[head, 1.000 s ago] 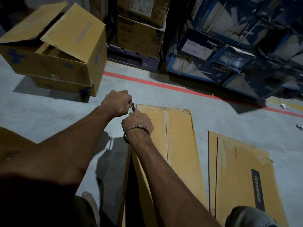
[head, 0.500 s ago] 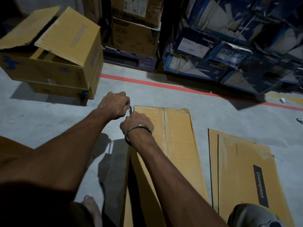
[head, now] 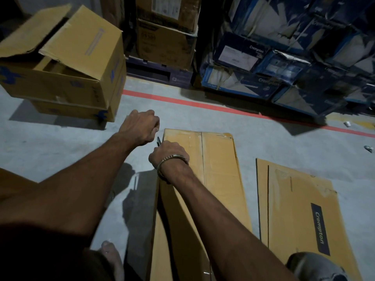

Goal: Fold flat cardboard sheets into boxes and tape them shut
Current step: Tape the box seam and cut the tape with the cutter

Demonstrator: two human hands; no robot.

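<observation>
A long brown cardboard box [head: 215, 171] lies on the grey floor in front of me, running away from me. My right hand [head: 168, 153], with a metal bracelet on the wrist, rests on the box's far left corner, closed around a small dark tool [head: 158, 141] whose tip sticks out toward the left. My left hand [head: 141, 126] is a closed fist just left of that corner, a little apart from the tool, and I see nothing in it. A second flat cardboard sheet [head: 298, 207] with a dark Crompton label lies to the right.
An open brown carton [head: 67, 63] stands on another carton at the far left. Stacked brown boxes [head: 164, 31] and blue Crompton boxes [head: 284, 57] line the back behind a red floor line [head: 203, 105]. My bare foot [head: 111, 258] is near the box's left side.
My left fist has pulled a short way up and left, away from my right hand and the tool. The right hand stays at the box corner.
</observation>
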